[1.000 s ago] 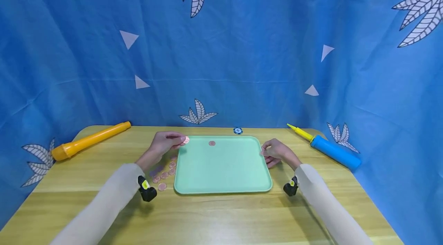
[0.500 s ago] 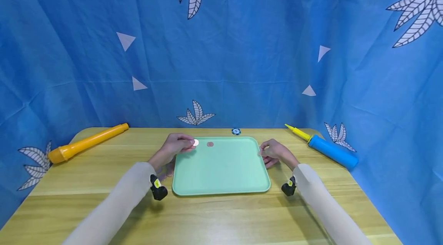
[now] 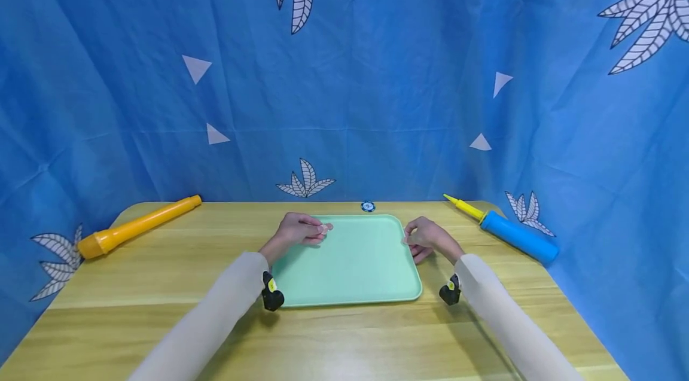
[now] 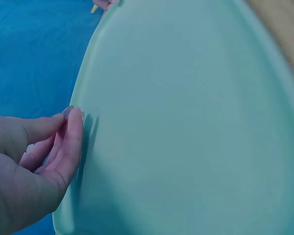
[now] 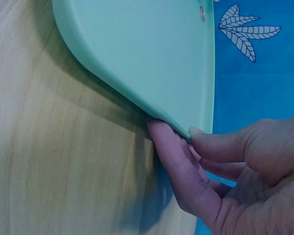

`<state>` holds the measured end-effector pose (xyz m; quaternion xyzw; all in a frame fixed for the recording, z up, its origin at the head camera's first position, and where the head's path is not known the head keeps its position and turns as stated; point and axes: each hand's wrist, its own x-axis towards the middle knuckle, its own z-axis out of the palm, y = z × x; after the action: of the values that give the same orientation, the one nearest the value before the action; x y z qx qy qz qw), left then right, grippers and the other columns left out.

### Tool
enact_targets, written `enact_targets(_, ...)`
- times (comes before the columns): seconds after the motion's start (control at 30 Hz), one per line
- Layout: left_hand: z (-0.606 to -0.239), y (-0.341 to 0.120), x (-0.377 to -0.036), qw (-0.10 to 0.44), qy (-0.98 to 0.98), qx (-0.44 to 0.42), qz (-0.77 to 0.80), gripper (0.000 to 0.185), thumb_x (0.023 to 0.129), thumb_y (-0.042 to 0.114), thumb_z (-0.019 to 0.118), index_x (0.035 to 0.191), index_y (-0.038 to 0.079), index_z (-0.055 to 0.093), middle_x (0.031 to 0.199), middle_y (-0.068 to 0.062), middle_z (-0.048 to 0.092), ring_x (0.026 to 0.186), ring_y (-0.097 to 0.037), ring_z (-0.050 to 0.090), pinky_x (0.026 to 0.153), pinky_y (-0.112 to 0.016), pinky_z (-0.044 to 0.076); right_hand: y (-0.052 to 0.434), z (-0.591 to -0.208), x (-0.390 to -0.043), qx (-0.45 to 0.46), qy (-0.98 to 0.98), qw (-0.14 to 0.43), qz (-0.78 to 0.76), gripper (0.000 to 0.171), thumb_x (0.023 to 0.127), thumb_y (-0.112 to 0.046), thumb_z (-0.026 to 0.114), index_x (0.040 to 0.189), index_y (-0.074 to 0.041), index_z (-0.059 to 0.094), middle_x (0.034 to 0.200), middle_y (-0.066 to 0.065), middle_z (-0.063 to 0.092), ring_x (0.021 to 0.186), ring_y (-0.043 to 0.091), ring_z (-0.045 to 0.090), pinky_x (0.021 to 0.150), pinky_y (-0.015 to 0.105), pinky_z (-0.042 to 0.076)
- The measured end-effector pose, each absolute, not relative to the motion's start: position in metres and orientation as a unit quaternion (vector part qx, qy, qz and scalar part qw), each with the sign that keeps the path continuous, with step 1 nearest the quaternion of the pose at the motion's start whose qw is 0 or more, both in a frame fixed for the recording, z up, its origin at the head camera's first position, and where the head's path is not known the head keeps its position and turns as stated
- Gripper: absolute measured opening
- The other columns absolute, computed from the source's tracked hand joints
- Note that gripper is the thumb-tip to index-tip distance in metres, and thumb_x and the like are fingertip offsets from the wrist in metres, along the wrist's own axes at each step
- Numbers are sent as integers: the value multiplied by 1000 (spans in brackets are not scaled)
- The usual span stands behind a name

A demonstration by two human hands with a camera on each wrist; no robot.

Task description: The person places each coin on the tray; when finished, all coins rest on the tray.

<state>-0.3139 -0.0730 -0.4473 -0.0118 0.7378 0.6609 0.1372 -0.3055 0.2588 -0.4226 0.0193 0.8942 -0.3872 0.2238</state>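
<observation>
Change: the left hand has travelled right from the tray's left rim to a spot above the far-left part of the tray floor, carrying a pale pink coin; the loose coins seen on the table a second ago are now hidden behind the forearm, and so is the coin that lay on the tray.
Left sleeve: the cream sleeve runs from the near left corner diagonally towards the tray, a black wrist camera strapped beneath it.
Right sleeve: comes in from the near right, unmoved since the earlier frames.
Tray: the mint-green tray lies flat at the centre of the wooden table.
Left fingers: curled, thumb and fingertips pinched together round the coin, just above the tray floor.
Right hand: the right hand grips the tray's right rim, thumb on top, fingers tucked underneath.
Far edge: a blue chip sits just beyond the tray.
Flanks: an orange pump far left, a blue pump far right, both well apart from the tray.
</observation>
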Motion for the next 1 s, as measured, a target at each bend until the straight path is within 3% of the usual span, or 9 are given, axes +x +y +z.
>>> enact_targets(0.13,-448,-67,-315,130,755,-16,642,20,95,2,76,111,-9,73,101,-21,79,70,-13,76,72,-31,64,258,-424,-305,13,904,217,-368,6,104,-2,61,100,2,62,78,10,62,65,17,68,64,36,64)
enact_targets(0.33,-449,-67,-313,138,772,-28,620,16,90,2,80,102,-8,77,78,-13,77,61,-12,74,68,-32,64,258,-424,-306,16,907,217,-360,7,104,-3,62,99,2,62,78,10,62,66,16,68,62,35,64)
enact_targets(0.47,-449,-65,-308,126,796,-26,592,12,88,5,84,91,-5,77,72,-10,76,56,-12,72,68,-32,64,258,-425,-307,23,901,221,-372,8,104,-3,61,98,2,60,76,10,62,64,16,67,63,35,64)
enact_targets(1.0,-453,-62,-305,117,813,-22,570,16,89,9,84,84,-2,73,73,-11,75,53,-11,69,72,-32,63,256,-424,-306,24,905,215,-366,6,104,-3,61,102,2,62,76,10,62,63,16,67,62,35,64)
